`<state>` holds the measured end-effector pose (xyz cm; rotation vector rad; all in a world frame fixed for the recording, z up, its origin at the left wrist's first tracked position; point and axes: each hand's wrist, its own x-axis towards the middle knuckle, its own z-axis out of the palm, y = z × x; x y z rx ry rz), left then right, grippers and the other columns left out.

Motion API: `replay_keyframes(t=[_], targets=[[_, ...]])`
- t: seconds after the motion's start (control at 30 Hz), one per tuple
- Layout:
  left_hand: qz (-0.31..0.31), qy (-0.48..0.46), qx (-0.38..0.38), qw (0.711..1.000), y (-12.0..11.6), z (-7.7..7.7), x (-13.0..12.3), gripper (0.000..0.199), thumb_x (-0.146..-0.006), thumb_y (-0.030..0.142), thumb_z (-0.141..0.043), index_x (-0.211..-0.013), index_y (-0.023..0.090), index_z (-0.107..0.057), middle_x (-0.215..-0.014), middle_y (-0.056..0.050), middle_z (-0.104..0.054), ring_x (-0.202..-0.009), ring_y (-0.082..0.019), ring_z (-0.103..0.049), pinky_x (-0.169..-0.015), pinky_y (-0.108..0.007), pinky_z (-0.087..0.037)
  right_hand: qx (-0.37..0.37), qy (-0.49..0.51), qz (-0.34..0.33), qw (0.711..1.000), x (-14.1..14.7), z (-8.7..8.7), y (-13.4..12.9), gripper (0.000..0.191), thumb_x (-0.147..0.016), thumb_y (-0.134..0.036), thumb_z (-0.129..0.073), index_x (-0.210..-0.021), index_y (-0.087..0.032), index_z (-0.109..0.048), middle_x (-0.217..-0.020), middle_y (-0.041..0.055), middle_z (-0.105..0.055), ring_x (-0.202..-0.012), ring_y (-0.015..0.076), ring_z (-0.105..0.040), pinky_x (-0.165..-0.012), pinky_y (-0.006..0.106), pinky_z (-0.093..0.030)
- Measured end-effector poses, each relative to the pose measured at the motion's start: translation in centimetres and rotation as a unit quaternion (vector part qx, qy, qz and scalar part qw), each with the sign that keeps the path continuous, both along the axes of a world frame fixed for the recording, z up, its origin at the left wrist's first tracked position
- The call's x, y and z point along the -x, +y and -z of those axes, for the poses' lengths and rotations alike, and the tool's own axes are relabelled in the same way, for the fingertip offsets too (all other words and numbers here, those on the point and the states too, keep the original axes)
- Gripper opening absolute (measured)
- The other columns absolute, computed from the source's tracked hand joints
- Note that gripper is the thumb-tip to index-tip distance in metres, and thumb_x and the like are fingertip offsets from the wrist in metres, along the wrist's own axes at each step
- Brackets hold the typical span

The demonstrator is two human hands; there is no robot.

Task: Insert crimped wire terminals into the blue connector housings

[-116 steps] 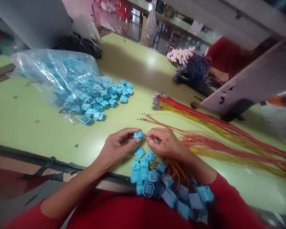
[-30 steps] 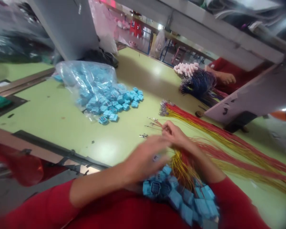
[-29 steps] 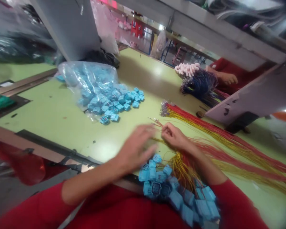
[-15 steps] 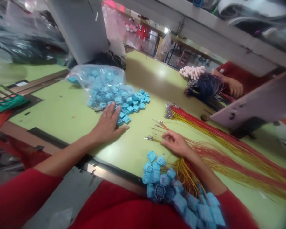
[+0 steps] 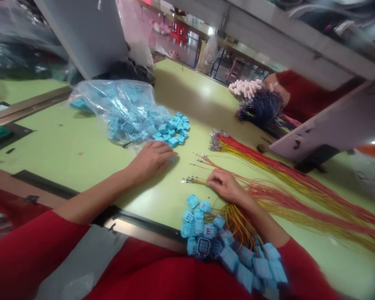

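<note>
My left hand (image 5: 154,158) is closed at the near edge of a pile of blue plastic connector housings (image 5: 178,123). A bit of blue shows at its fingertips, most likely one housing; the rest of it is hidden by the fingers. My right hand (image 5: 224,184) is pinched over thin yellow wires (image 5: 200,181), whose metal terminals point left toward the left hand. A few orange wires (image 5: 209,161) with crimped ends lie just beyond the right hand. Below it sits a bunch of blue housings (image 5: 198,227) with yellow and orange wires attached.
A clear plastic bag (image 5: 125,104) spills housings onto the green tabletop (image 5: 90,166). Red and yellow wire bundles (image 5: 268,162) stretch to the right. Beyond them lie dark wires (image 5: 262,108) with pale pink connectors (image 5: 246,87), beside another person's arm. A grey post (image 5: 84,37) stands behind the bag.
My left hand has gone from spread flat at the pile to closed, with blue at its fingertips, drawn slightly nearer the right hand. The right hand still grips wires. The whole view has shifted a little.
</note>
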<state>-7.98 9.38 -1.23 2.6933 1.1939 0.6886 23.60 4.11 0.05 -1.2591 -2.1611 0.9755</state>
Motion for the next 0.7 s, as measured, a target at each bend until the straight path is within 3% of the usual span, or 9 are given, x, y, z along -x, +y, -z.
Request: replay_keyframes(t=[0.1,0.2,0.27,0.33,0.4,0.47,0.53,0.7], targets=[[-0.037,-0.07,0.007,0.997,-0.2,-1.0,-0.4,0.035,-0.097,0.033,-0.048,-0.116,0.019,-0.075,-0.114,-0.014,-0.076,-0.108,-0.032,-0.067,-0.095,-0.049,-0.049,0.049,0.03,0.034,0.998,0.0,-0.6,-0.2,0.014,-0.09,-0.03,-0.064,-0.082,-0.018,-0.063,-0.072,-0.0007,-0.06,-0.066,0.0135,-0.052,-0.064,0.027,-0.041],[-0.072,-0.219,0.132,0.964,-1.9,-1.6,-0.9,0.039,-0.095,0.04,-0.057,-0.126,0.02,-0.069,-0.104,-0.011,-0.077,-0.087,-0.024,-0.071,-0.081,-0.039,-0.056,0.113,0.085,0.065,0.988,0.5,-1.2,-0.3,0.018,-0.088,-0.036,-0.065,-0.091,-0.017,-0.063,-0.075,-0.0005,-0.062,-0.066,0.0126,-0.054,-0.064,0.026,-0.044],[-0.069,-0.328,0.281,0.899,-3.4,-1.7,-1.4,0.042,-0.094,0.043,-0.064,-0.128,0.021,-0.068,-0.087,-0.007,-0.078,-0.071,-0.021,-0.072,-0.071,-0.035,-0.059,0.142,0.117,0.07,0.98,1.0,-1.7,-0.3,0.024,-0.086,-0.038,-0.069,-0.096,-0.017,-0.065,-0.082,0.0013,-0.066,-0.07,0.0127,-0.057,-0.067,0.026,-0.047],[-0.06,-0.41,0.417,0.809,-4.9,-1.5,-2.2,0.042,-0.091,0.044,-0.069,-0.126,0.021,-0.069,-0.079,-0.007,-0.079,-0.069,-0.021,-0.074,-0.07,-0.036,-0.061,0.155,0.135,0.064,0.977,1.7,-2.1,-0.1,0.026,-0.084,-0.039,-0.071,-0.096,-0.016,-0.067,-0.087,0.003,-0.068,-0.073,0.0128,-0.059,-0.068,0.027,-0.048],[-0.063,-0.465,0.499,0.729,-6.1,-1.2,-3.0,0.041,-0.085,0.041,-0.078,-0.121,0.021,-0.072,-0.085,-0.009,-0.08,-0.073,-0.023,-0.077,-0.074,-0.038,-0.063,0.159,0.142,0.053,0.976,2.2,-2.5,0.0,0.025,-0.083,-0.038,-0.073,-0.094,-0.017,-0.068,-0.085,0.0029,-0.069,-0.069,0.0118,-0.056,-0.064,0.026,-0.046],[-0.07,-0.499,0.53,0.682,-6.9,-1.0,-3.7,0.043,-0.077,0.037,-0.087,-0.115,0.021,-0.073,-0.086,-0.008,-0.081,-0.073,-0.023,-0.077,-0.076,-0.039,-0.064,0.153,0.141,0.044,0.977,2.6,-2.9,0.0,0.025,-0.082,-0.038,-0.075,-0.093,-0.017,-0.07,-0.079,0.0012,-0.066,-0.062,0.0101,-0.05,-0.059,0.025,-0.042],[-0.068,-0.511,0.534,0.671,-7.4,-0.9,-4.4,0.045,-0.074,0.036,-0.09,-0.113,0.02,-0.073,-0.083,-0.007,-0.08,-0.071,-0.022,-0.076,-0.075,-0.038,-0.065,0.137,0.139,0.038,0.98,2.8,-3.2,-0.2,0.024,-0.083,-0.039,-0.075,-0.091,-0.017,-0.07,-0.075,-0.0003,-0.063,-0.058,0.0088,-0.044,-0.055,0.024,-0.036],[-0.032,-0.516,0.498,0.696,-8.3,-1.2,-5.3,0.045,-0.081,0.039,-0.085,-0.116,0.019,-0.066,-0.101,-0.01,-0.079,-0.077,-0.022,-0.077,-0.073,-0.035,-0.065,0.085,0.124,0.045,0.988,3.1,-4.2,-1.5,0.022,-0.088,-0.04,-0.067,-0.086,-0.017,-0.068,-0.07,-0.0012,-0.056,-0.057,0.0092,-0.039,-0.053,0.025,-0.03]])
